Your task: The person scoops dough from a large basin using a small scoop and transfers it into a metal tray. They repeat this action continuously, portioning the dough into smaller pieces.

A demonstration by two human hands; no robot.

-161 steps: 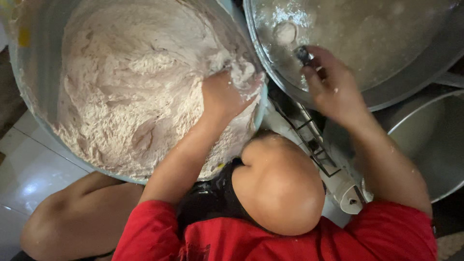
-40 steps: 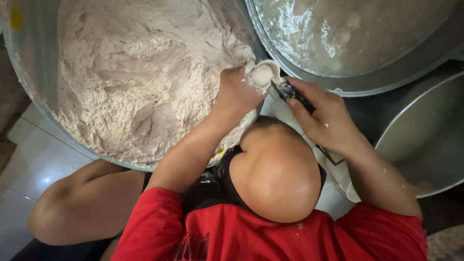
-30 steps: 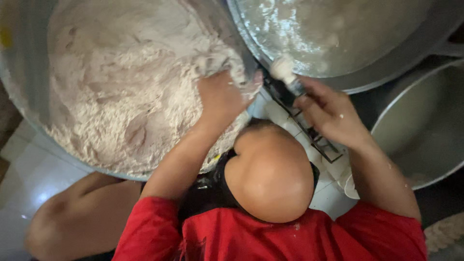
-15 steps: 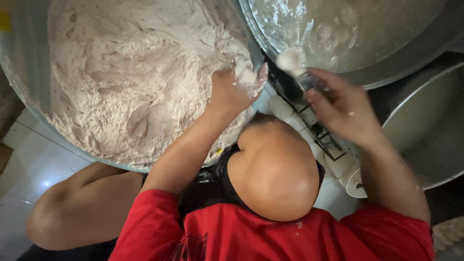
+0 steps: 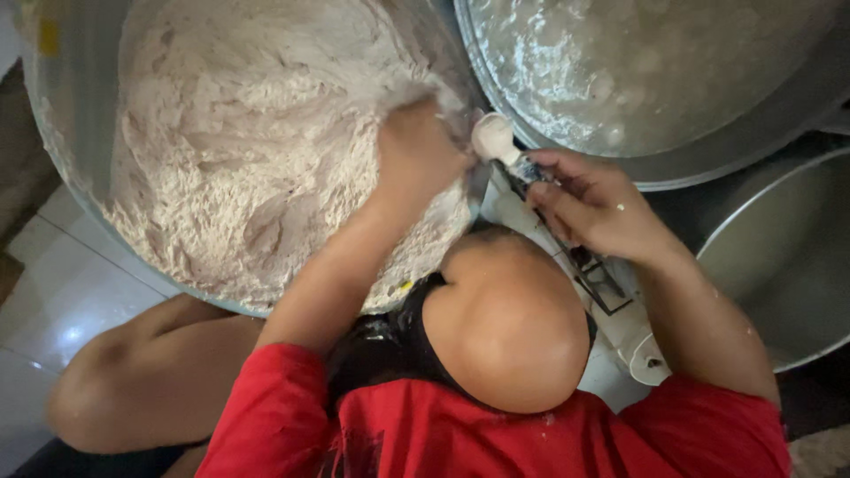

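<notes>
Head view: our left hand (image 5: 416, 155) presses open into pale crumbly flour in the big metal basin (image 5: 80, 190); right-hand fingers (image 5: 567, 190) pinch a dough-caked scoop (image 5: 496, 140) at centre; we should keep it level.

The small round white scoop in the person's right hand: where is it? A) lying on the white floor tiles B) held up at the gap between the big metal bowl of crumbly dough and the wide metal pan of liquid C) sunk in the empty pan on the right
B: the right hand holds the small round white scoop by its handle, between the big metal bowl of crumbly dough and the wide metal pan of liquid.
</notes>
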